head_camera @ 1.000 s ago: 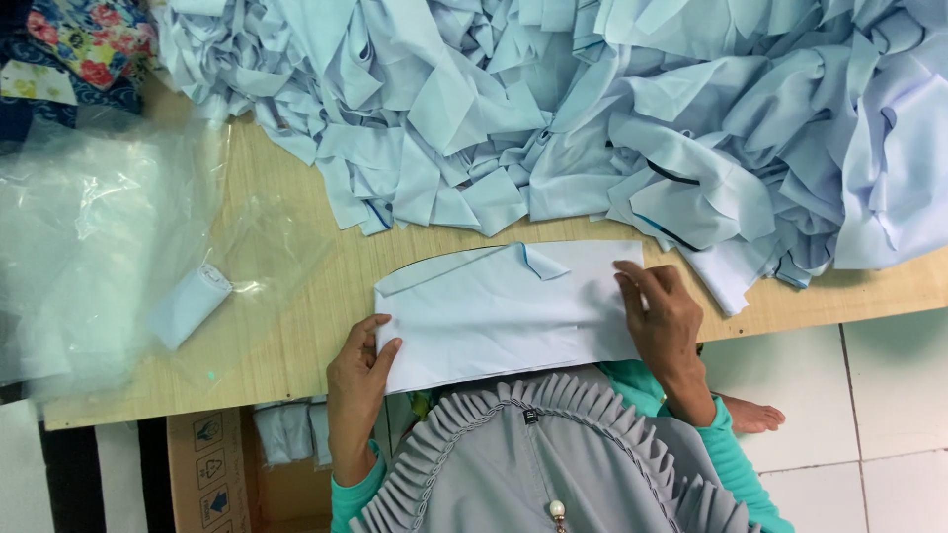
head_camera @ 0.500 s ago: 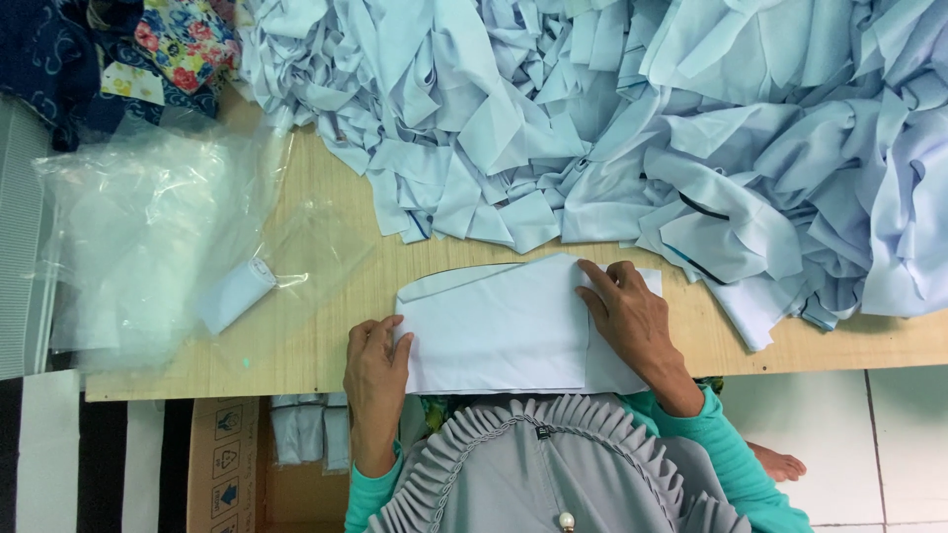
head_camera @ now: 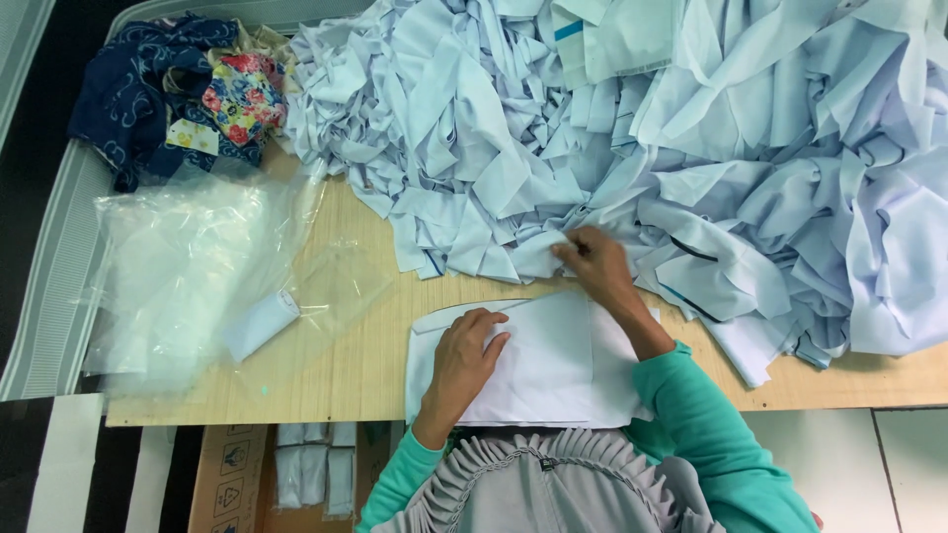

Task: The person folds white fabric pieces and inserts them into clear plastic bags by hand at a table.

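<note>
The left hand (head_camera: 472,353) is lying palm-down with fingers spread loosely on the flat stack of pale blue cut pieces (head_camera: 533,360), gripping nothing but pressing the stack against the wooden table (head_camera: 336,370), which looks like a way of keeping the layers squared near the front edge. The right hand (head_camera: 592,265) is reaching forward over the stack's far edge, its fingers pinching closed on the folded corner of a loose pale blue piece (head_camera: 538,259) at the foot of the big heap of pale blue fabric (head_camera: 691,148); that piece is lying just beyond the stack, touching the heap. The stack is sitting close to the table's near edge, right in front of the person's teal sleeves (head_camera: 706,434), so there is little room toward the body. Open bare wood is lying to the left of the stack, running up to the clear plastic bags (head_camera: 188,276), with a small white folded piece (head_camera: 260,324) resting among them. Beyond the bags, at the far left corner, a patterned dark blue and floral cloth bundle (head_camera: 188,89) is bunched. The heap is crowding the whole far and right side, overhanging the table's right front edge.
</note>
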